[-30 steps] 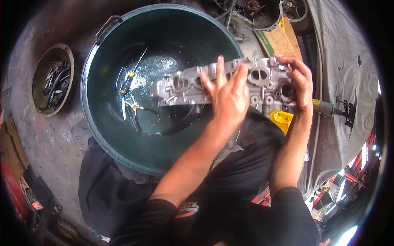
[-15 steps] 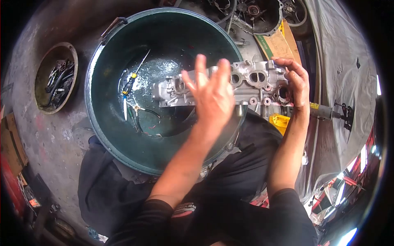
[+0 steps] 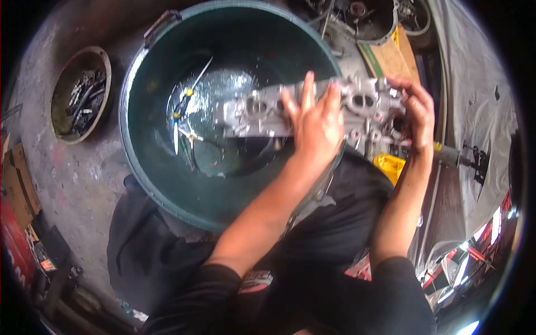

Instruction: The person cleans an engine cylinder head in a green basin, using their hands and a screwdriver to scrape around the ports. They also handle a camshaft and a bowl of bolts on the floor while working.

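A long grey metal engine casting with round and oval openings lies across the right side of a big green tub, its left end over the tub's inside. My left hand rests on the middle of the casting, fingers spread over its upper face. Around the casting's right end, the fingers of my right hand are wrapped. Down in the tub, left of the casting, are a screwdriver with a yellow and black handle, a blue and white tool and pliers.
A round pan of small dark parts sits on the floor at left. Large metal housings, cardboard and a yellow item lie around the tub's right side. A grey sheet hangs at far right.
My left hand has slid to the right along the casting, uncovering openings near its left end. My right hand keeps its hold. The whole view has shifted slightly.
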`<state>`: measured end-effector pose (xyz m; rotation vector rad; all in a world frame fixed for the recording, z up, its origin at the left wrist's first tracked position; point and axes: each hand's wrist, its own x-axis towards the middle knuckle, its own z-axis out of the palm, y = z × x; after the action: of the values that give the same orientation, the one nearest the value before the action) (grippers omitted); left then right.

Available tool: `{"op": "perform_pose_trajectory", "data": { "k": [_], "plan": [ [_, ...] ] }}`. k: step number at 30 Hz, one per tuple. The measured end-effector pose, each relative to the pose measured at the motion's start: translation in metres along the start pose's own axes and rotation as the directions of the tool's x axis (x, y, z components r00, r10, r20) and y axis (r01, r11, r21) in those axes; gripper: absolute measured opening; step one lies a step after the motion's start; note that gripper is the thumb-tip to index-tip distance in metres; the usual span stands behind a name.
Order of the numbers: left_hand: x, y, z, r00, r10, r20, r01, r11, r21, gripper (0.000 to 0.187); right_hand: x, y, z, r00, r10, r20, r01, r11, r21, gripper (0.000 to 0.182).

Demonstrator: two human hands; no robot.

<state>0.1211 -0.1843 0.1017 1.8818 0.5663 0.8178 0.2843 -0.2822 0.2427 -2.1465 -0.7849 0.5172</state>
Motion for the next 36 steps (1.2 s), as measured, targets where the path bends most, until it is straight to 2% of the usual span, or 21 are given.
{"op": "perform_pose_trajectory", "data": {
  "k": [1, 2, 5, 7, 9, 10, 12, 13, 16, 19, 22, 23, 24, 25, 26, 27, 28, 29, 31, 34, 36],
  "plan": [
    [0.002, -0.002, -0.002, 1.0, -0.013, -0.002, 0.013, 1.0, 0.003, 0.053, -0.003, -0.004, 0.003, 0.999, 0.049, -0.008, -0.049, 0.999, 0.018, 0.047],
    [-0.006, -0.004, 0.013, 0.996, 0.032, -0.086, -0.033, 0.999, -0.009, 0.054, -0.001, -0.01, 0.004, 0.999, -0.035, 0.038, 0.037, 0.998, -0.051, 0.048],
    [-0.029, 0.011, 0.0, 0.999, 0.04, 0.02, -0.039, 0.998, -0.046, 0.049, 0.002, -0.002, -0.004, 0.998, -0.046, 0.044, 0.049, 0.996, -0.075, 0.047],
    [-0.023, 0.015, -0.021, 0.995, 0.075, 0.071, -0.058, 0.975, -0.215, 0.044, 0.002, 0.0, -0.003, 1.0, -0.018, 0.023, 0.02, 0.998, -0.067, 0.048],
    [-0.01, -0.006, -0.029, 0.999, -0.021, -0.034, 0.004, 0.904, -0.429, 0.04, 0.003, 0.002, -0.005, 1.0, -0.004, 0.026, 0.006, 0.999, -0.048, 0.048],
    [-0.002, -0.021, -0.04, 0.985, -0.152, -0.076, 0.108, 0.904, -0.413, 0.04, 0.002, 0.002, -0.004, 0.999, 0.016, 0.034, -0.017, 0.999, 0.03, 0.049],
    [0.022, -0.058, -0.07, 0.877, -0.473, -0.089, 0.256, 0.613, -0.747, 0.047, 0.0, 0.004, -0.005, 0.999, 0.016, 0.037, -0.017, 0.999, 0.041, 0.05],
    [0.027, -0.079, -0.095, 0.822, -0.568, -0.051, 0.36, 0.586, -0.726, 0.045, 0.001, 0.003, -0.004, 0.999, 0.007, 0.038, -0.01, 0.998, 0.064, 0.05],
    [0.015, -0.158, -0.129, 0.811, -0.537, -0.232, 0.206, 0.633, -0.746, 0.034, 0.002, 0.006, -0.009, 0.998, 0.011, 0.054, -0.011, 1.0, -0.004, 0.047],
    [0.02, -0.15, -0.141, 0.71, -0.684, -0.169, 0.44, 0.618, -0.651, 0.038, -0.002, 0.001, -0.006, 0.998, 0.045, 0.036, -0.044, 0.999, -0.03, 0.042],
    [0.037, -0.12, -0.096, 0.864, -0.408, -0.296, 0.076, 0.685, -0.725, 0.025, -0.007, -0.012, 0.005, 0.998, 0.061, -0.008, -0.061, 0.998, -0.025, 0.033],
    [0.048, -0.1, -0.079, 0.881, -0.368, -0.296, 0.051, 0.697, -0.715, 0.025, -0.009, -0.016, 0.009, 0.998, 0.05, -0.029, -0.051, 0.998, -0.029, 0.032],
    [0.058, -0.068, -0.065, 0.876, -0.246, -0.414, 0.043, 0.896, -0.442, 0.019, -0.01, -0.016, 0.009, 0.999, -0.036, 0.0, 0.036, 0.999, -0.02, 0.032],
    [0.065, -0.021, -0.064, 0.903, -0.314, -0.294, 0.075, 0.789, -0.61, 0.01, -0.01, -0.01, 0.005, 0.998, -0.069, 0.013, 0.07, 0.997, -0.031, 0.033],
    [0.073, -0.001, -0.033, 0.877, -0.124, -0.465, -0.08, 0.916, -0.394, 0.003, -0.007, 0.0, -0.004, 0.994, -0.102, 0.03, 0.103, 0.994, -0.043, 0.034],
    [0.08, 0.025, -0.011, 0.825, -0.012, -0.565, -0.252, 0.887, -0.386, 0.008, -0.005, 0.01, -0.013, 0.99, -0.135, 0.05, 0.138, 0.989, -0.055, 0.035],
    [0.08, 0.05, 0.002, 0.862, 0.061, -0.503, -0.244, 0.92, -0.306, 0.008, -0.005, 0.019, -0.021, 0.996, -0.083, 0.028, 0.084, 0.996, -0.034, 0.038],
    [0.075, 0.071, 0.009, 0.893, 0.127, -0.432, -0.243, 0.944, -0.224, 0.01, -0.006, 0.043, -0.042, 0.998, 0.068, 0.018, -0.07, 0.982, 0.176, 0.04],
    [0.067, 0.086, 0.02, 0.92, 0.124, -0.373, -0.235, 0.933, -0.271, 0.008, -0.009, 0.054, -0.043, 0.99, 0.068, -0.122, -0.055, 0.993, 0.105, 0.043],
    [0.067, 0.074, 0.013, 0.941, 0.182, -0.285, -0.265, 0.92, -0.288, 0.01, -0.017, 0.038, -0.031, 0.997, 0.056, -0.052, -0.044, 0.977, 0.209, 0.043],
    [0.063, 0.064, 0.01, 0.931, 0.293, -0.218, -0.346, 0.901, -0.263, 0.01, -0.024, 0.018, -0.015, 0.982, 0.161, -0.098, -0.11, 0.91, 0.401, 0.044]
  ]
}}
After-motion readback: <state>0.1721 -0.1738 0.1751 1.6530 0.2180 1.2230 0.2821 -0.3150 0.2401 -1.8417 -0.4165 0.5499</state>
